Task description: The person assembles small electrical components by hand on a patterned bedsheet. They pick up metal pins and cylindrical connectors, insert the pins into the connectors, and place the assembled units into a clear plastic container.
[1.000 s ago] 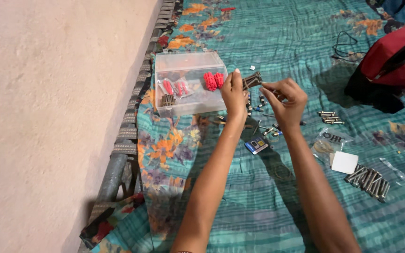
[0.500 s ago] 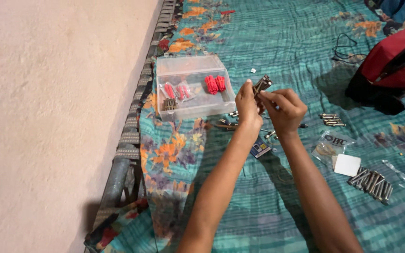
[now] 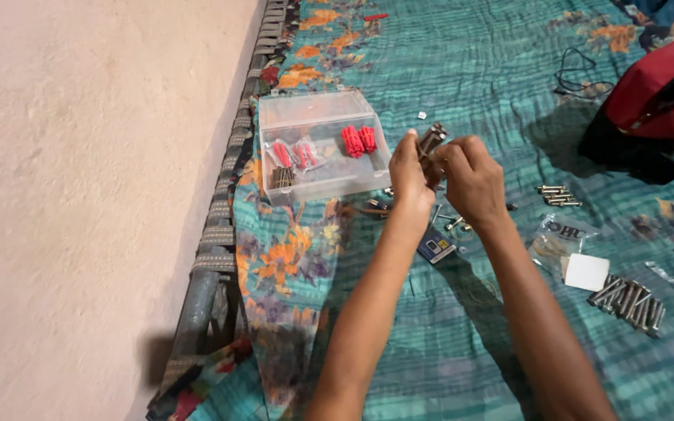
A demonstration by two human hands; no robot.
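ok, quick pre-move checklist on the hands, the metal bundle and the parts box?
1. Both hands on the bundle: ok. Left hand and right hand pinch the bundle of metal bolts above the bedspread.
2. Grip firmness: cannot tell.
3. Clear plastic box open and close by: ok.
4. Red plugs inside the box: ok.
5. Loose bolts lying outside the box: not ok.

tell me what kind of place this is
Probably a room in a home: a woven-strap cot covered by a teal floral bedsheet beside a bare floor, with a red bag and a clear plastic box on it.
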